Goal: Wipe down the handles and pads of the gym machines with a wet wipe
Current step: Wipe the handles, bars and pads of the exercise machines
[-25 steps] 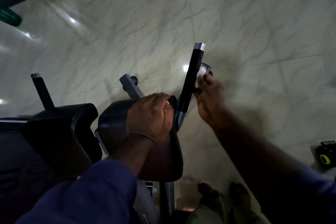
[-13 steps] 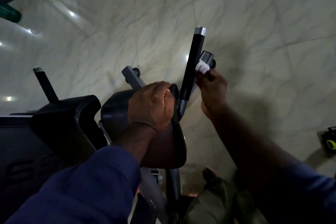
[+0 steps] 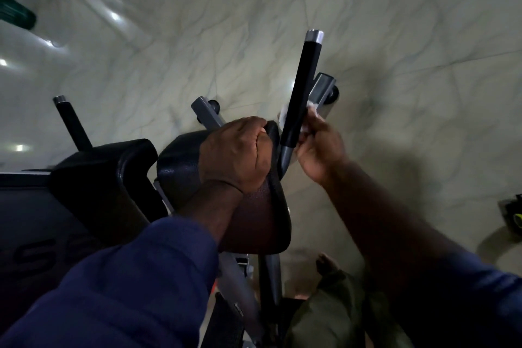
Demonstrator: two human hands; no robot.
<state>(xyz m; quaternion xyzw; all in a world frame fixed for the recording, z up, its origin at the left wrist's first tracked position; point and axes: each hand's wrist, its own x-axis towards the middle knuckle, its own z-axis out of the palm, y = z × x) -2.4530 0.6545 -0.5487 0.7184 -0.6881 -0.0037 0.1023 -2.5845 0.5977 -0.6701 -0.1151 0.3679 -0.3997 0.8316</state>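
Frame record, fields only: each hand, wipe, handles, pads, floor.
left hand: grips top edge of right pad
right hand: holds wet wipe on lower part of near handle
wet wipe: white shows on both sides of near handle
far handle: no hand on it
left pad: no hand on it
floor: glossy pale tiles

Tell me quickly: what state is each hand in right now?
Left hand: closed, gripping the top edge of the black padded armrest.
Right hand: closed, holding a white wet wipe against the black cylindrical handle.
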